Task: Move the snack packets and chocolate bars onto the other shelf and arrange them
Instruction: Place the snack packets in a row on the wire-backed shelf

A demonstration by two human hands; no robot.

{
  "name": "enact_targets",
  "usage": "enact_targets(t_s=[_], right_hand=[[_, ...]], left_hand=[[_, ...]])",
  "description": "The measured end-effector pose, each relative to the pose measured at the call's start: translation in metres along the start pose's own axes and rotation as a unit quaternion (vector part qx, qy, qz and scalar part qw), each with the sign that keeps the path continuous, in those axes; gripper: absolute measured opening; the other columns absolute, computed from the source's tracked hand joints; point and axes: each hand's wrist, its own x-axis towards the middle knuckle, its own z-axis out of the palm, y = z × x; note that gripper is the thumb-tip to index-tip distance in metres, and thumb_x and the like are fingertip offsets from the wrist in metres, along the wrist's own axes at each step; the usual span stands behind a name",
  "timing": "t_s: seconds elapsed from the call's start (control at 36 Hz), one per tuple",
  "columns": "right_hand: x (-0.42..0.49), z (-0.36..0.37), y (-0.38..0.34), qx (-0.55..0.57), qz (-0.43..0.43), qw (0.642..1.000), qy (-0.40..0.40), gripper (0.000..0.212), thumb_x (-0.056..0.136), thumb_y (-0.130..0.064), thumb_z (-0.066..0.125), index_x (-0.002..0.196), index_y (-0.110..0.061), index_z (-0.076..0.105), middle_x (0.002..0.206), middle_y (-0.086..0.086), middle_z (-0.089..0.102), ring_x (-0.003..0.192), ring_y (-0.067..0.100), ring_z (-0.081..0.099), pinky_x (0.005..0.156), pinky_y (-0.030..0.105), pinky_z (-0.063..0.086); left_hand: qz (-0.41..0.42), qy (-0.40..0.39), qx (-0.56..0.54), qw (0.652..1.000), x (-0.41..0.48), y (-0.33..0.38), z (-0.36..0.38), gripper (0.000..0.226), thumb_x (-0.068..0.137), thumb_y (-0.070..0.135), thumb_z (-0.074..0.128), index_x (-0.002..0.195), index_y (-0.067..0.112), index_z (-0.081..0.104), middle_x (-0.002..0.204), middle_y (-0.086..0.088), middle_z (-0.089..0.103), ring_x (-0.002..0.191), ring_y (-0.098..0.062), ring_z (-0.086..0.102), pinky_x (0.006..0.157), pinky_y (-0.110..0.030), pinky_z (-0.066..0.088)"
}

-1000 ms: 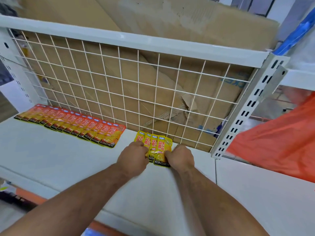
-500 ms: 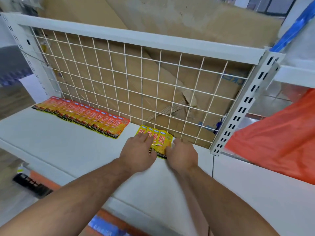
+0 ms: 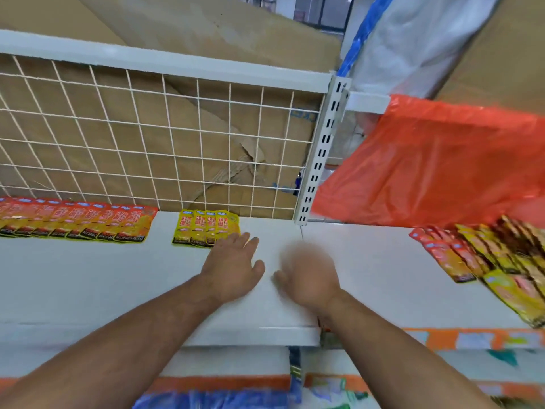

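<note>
I make out only "KONCHEM", faintly, along the black lower edge of the flat red-orange foil snack packets (image 3: 129, 224); other print blurs.

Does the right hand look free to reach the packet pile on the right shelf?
Probably yes. The right hand, blurred, seems empty, and only bare shelf lies between it and the pile; the orange bag sits behind the pile.

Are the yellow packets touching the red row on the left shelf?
No, a bare strip of white shelf separates the yellow packets from the red row.
</note>
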Motion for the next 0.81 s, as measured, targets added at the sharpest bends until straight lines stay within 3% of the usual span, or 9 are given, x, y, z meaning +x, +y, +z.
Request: enact_targets(t_s=[0.08, 0.22, 0.64, 0.81], right_hand=[[-0.030, -0.001, 0.016, 0.006, 0.047, 0.999, 0.006, 0.054, 0.093, -0.055, 0.048, 0.138, -0.024, 0.047, 0.147, 0.004, 0.043, 0.136, 0.029, 0.036, 0.108, 0.040, 0.035], [-0.077, -0.002, 0.049, 0.007, 0.117, 0.993, 0.019, 0.059, 0.093, -0.052, 0.050, 0.143, -0.020, 0.046, 0.152, 0.008, 0.041, 0.138, 0.030, 0.036, 0.108, 0.040, 0.036], [-0.127, -0.009, 0.158, 0.032, 0.220, 0.974, 0.040, 0.060, 0.095, -0.048, 0.051, 0.146, -0.019, 0.043, 0.154, 0.007, 0.038, 0.139, 0.029, 0.034, 0.110, 0.039, 0.037], [-0.109, -0.011, 0.222, 0.049, 0.216, 0.974, 0.048, 0.063, 0.095, -0.049, 0.051, 0.150, -0.021, 0.039, 0.156, 0.005, 0.034, 0.141, 0.027, 0.033, 0.108, 0.040, 0.038]], left_hand=[[0.039, -0.011, -0.024, 0.999, -0.005, 0.024, 0.005, 0.094, 0.075, 0.060, -0.001, 0.153, 0.019, 0.034, 0.159, -0.007, 0.031, 0.146, -0.027, 0.027, 0.120, -0.039, 0.020], [0.090, -0.027, -0.061, 0.994, -0.014, 0.070, 0.010, 0.061, 0.099, 0.050, 0.034, 0.152, 0.021, 0.033, 0.160, -0.003, 0.029, 0.146, -0.023, 0.024, 0.119, -0.035, 0.018], [0.168, -0.042, -0.060, 0.983, 0.003, 0.180, 0.012, 0.081, 0.085, 0.059, 0.012, 0.154, 0.022, 0.030, 0.161, -0.002, 0.028, 0.146, -0.022, 0.024, 0.119, -0.032, 0.017], [0.159, -0.039, -0.058, 0.985, 0.037, 0.233, 0.019, 0.072, 0.092, 0.058, 0.024, 0.154, 0.022, 0.029, 0.161, -0.003, 0.028, 0.147, -0.023, 0.025, 0.120, -0.033, 0.018]])
